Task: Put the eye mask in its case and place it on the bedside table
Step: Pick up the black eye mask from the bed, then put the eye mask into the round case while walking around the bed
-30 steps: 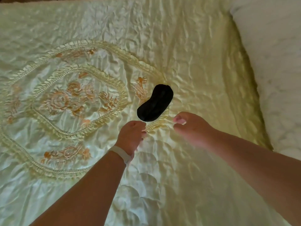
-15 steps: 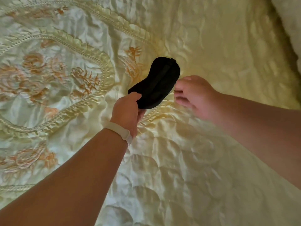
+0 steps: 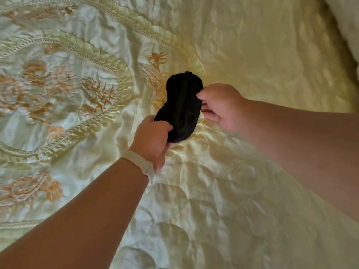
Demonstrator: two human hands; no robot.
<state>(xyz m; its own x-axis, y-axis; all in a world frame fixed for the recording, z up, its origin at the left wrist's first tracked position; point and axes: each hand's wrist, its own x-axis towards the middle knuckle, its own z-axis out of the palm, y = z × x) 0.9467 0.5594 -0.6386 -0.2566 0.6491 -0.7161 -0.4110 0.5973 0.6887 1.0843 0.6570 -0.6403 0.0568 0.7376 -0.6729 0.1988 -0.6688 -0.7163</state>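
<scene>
A black eye mask (image 3: 181, 105) with a strap running along its length is held just above the bedspread. My left hand (image 3: 152, 135), with a pale band on the wrist, grips the mask's near end. My right hand (image 3: 220, 105) pinches the mask's right edge between thumb and fingers. No case and no bedside table are in view.
A shiny pale yellow quilted bedspread (image 3: 242, 200) fills the view, with orange embroidered flowers and raised ruffled trim (image 3: 101, 61) on the left. A white pillow edge (image 3: 347, 18) shows at the top right corner.
Both hands reached the mask lying on the bed. The left hand took its near end, then the right hand closed on its right edge, and the mask turned more upright in view.
</scene>
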